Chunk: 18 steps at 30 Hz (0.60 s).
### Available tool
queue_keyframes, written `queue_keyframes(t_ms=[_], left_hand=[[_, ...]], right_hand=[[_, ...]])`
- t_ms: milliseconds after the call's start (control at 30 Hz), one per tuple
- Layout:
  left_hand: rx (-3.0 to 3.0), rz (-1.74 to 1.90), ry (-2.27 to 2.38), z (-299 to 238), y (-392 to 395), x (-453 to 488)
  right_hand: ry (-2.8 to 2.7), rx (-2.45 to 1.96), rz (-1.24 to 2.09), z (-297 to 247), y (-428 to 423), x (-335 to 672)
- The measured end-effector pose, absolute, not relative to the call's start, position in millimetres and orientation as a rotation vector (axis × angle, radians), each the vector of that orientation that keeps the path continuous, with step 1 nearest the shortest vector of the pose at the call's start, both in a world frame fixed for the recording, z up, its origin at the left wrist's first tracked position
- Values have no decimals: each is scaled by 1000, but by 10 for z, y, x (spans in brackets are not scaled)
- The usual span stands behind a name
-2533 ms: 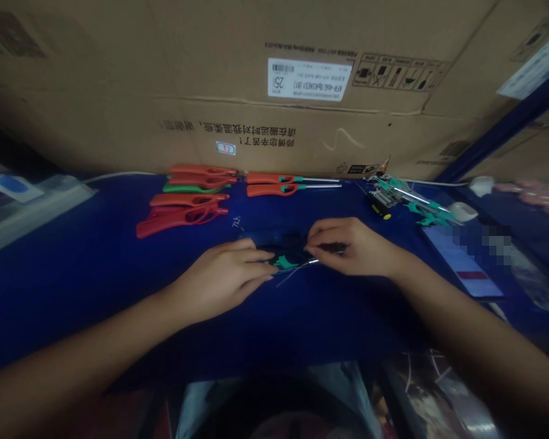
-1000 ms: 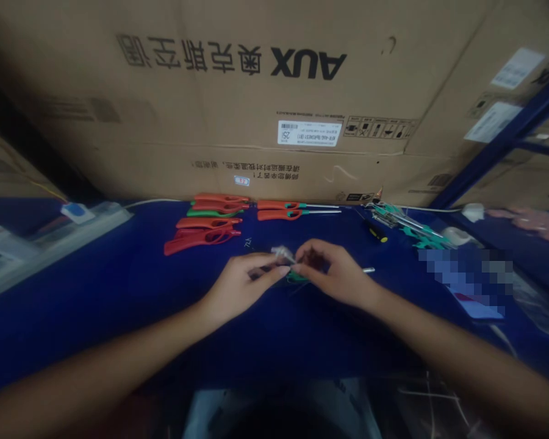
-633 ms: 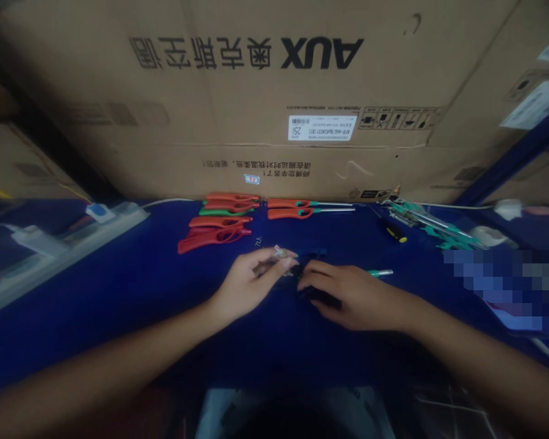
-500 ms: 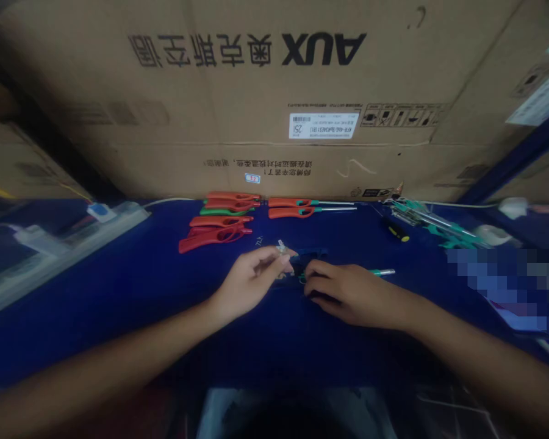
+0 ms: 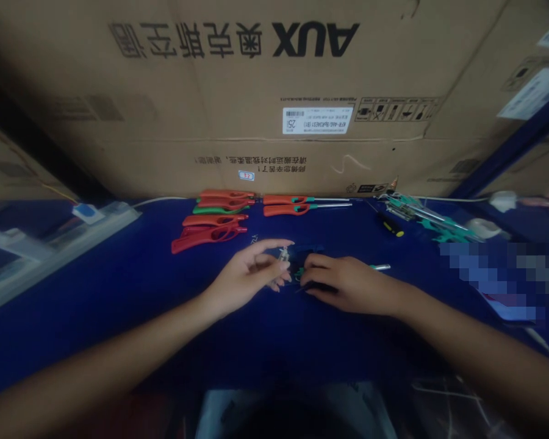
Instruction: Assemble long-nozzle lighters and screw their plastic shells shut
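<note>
My left hand (image 5: 247, 271) pinches a small pale part (image 5: 283, 253) between thumb and fingers, its index finger stretched out above; what kind of part it is I cannot make out. Close by on the right, my right hand (image 5: 336, 280) is curled over a green lighter piece. Its metal tube (image 5: 383, 267) sticks out behind that hand, and most of the green body is covered by the fingers. Between the hands, a dark blue object (image 5: 308, 249) lies on the blue tabletop (image 5: 274, 341).
Several red and orange lighter handles (image 5: 210, 238) lie at the back left. Two orange lighters with metal tubes (image 5: 332, 206) are beside them. Farther right are a black-and-yellow screwdriver (image 5: 390, 224) and a pile of green lighter parts (image 5: 439, 219). A cardboard box (image 5: 238, 103) stands behind; a power strip (image 5: 105, 228) runs along the left.
My left hand's index finger has straightened and its lower fingers now show, with the small part still in its pinch. The right hand stays curled in nearly the same place. The view has shifted slightly.
</note>
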<state>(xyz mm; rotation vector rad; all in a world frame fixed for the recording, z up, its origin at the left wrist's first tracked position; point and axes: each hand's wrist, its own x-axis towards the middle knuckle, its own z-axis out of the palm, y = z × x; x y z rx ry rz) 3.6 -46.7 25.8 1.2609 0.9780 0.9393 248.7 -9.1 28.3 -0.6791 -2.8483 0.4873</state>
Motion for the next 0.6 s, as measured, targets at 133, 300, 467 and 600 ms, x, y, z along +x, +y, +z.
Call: queue_keyframes(t_ms=[133,300,467,600], left_hand=[[1309,907,960,262,-474,38],[1369,879,974,231,-459,26],[1446,855,1088,199,-424,5],[1502,783,1126,231,-420,3]], right_hand=[[-2887,-689,462,278,-103,2487],[-2768,-676,595,279,-98,2478],[-2535,-626,809,254,-40,2466],[-2384,-730,1067,185,8,2466]])
